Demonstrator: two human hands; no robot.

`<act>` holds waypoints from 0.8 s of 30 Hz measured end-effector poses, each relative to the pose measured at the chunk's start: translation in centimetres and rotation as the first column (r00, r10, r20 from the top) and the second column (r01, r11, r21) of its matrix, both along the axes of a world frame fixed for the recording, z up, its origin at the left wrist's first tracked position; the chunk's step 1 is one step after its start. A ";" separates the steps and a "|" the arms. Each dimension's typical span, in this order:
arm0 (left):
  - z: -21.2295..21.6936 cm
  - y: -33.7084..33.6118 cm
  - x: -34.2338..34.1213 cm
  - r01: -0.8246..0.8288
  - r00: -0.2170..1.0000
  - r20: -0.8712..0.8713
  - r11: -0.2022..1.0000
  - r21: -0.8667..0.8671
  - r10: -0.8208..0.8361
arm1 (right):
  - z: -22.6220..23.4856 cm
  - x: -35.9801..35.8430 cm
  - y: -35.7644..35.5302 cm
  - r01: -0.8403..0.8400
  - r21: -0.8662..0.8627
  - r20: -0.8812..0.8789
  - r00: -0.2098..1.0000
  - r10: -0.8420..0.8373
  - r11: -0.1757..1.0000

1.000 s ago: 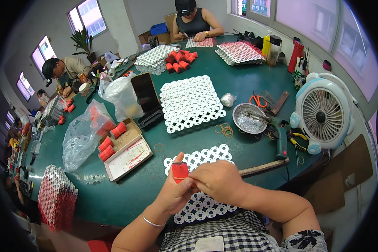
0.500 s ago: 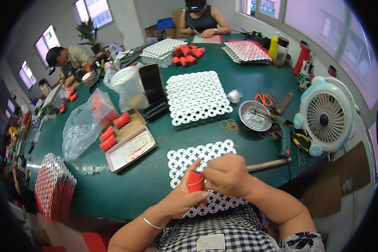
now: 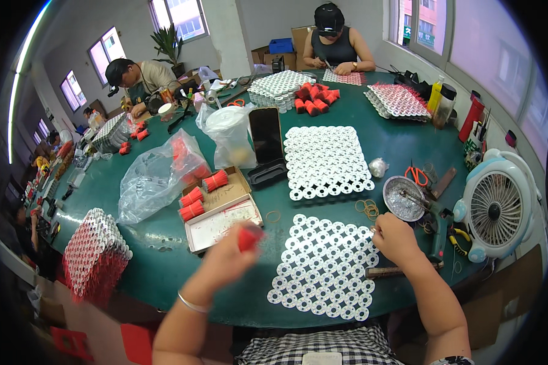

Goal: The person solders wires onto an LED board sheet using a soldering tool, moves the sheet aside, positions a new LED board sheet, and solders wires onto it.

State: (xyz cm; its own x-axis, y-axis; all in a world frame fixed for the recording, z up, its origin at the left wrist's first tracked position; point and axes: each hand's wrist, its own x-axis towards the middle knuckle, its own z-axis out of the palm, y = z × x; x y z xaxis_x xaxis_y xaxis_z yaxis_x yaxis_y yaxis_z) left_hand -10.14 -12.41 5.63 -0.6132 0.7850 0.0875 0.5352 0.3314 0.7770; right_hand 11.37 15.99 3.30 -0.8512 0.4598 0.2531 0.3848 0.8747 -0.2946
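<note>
Gripping in the left hand (image 3: 226, 260), with the fingers bent around it, a short red bundle (image 3: 248, 238). Showing bright red on its side and a dark, greyish end at the top, but blurring too much for telling single strands. Hiding with this hand part of the near edge of the open cardboard box (image 3: 218, 229); having more red bundles (image 3: 192, 210) in that box, beyond the left hand. Curling the right hand (image 3: 397, 241), with fingertips pressed together, at the far right corner of the white disc sheet (image 3: 325, 269); not being able to tell whether pinching anything. Having rubber bands (image 3: 368, 210) just beside this hand.
</note>
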 end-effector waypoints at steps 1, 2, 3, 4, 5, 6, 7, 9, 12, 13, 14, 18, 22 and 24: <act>0.3 0.4 -2.5 -0.017 0.990 -0.139 0.996 -0.085 0.005 | -0.5 -0.3 0.5 0.004 0.000 0.003 1.000 -0.004 1.000; 0.0 0.1 -4.9 -0.071 0.928 -0.373 0.984 -0.163 0.005 | -0.7 -1.1 0.6 0.054 0.068 0.095 0.994 -0.061 0.996; 0.7 1.0 -6.1 -0.145 0.909 -0.417 0.922 -0.358 -0.019 | -1.0 -1.5 0.7 0.114 0.144 0.192 0.971 -0.141 0.983; 0.2 1.2 -7.2 -0.131 0.877 -0.473 0.902 -0.411 -0.088 | -1.3 -1.7 0.7 0.118 0.140 0.188 0.972 -0.143 0.983; -0.6 1.5 -8.4 -0.119 0.838 -0.521 0.879 -0.461 -0.160 | -1.5 -1.7 0.8 0.103 0.169 0.198 0.971 -0.136 0.980; -1.3 1.9 -9.1 -0.121 0.839 -0.521 0.878 -0.463 -0.159 | -1.5 -1.8 0.9 0.079 0.199 0.211 0.970 -0.122 0.977; -2.0 2.3 -9.7 -0.107 0.822 -0.538 0.878 -0.466 -0.185 | -1.2 -1.6 0.6 0.078 0.198 0.212 0.970 -0.121 0.977; -2.6 2.5 -10.4 -0.096 0.808 -0.551 0.876 -0.472 -0.208 | 0.1 -0.7 -0.7 0.069 0.150 0.141 0.986 -0.090 0.986; -2.8 3.1 -11.0 -0.081 0.793 -0.556 0.861 -0.502 -0.249 | 1.6 0.6 -3.7 -0.124 0.201 0.050 0.992 0.116 0.972; -2.7 3.3 -11.0 -0.086 0.792 -0.548 0.841 -0.535 -0.267 | 1.6 0.8 -5.0 -0.178 0.212 0.076 0.983 0.166 0.961; -2.6 3.4 -10.9 -0.094 0.792 -0.540 0.818 -0.568 -0.284 | 1.4 1.0 -6.1 -0.244 0.180 0.117 0.967 0.225 0.953; -2.9 4.6 -9.6 -0.190 0.700 -0.635 0.772 -0.607 -0.327 | -0.6 1.8 -9.3 -0.324 0.172 0.056 0.946 0.319 0.930; -3.3 4.4 -8.9 -0.274 0.470 -0.800 0.800 -0.534 -0.373 | -2.1 2.3 -10.3 -0.383 0.101 -0.003 0.923 0.386 0.918; -3.0 4.4 -8.6 -0.271 0.448 -0.811 0.807 -0.525 -0.377 | -2.4 2.5 -10.2 -0.374 0.143 -0.024 0.924 0.381 0.916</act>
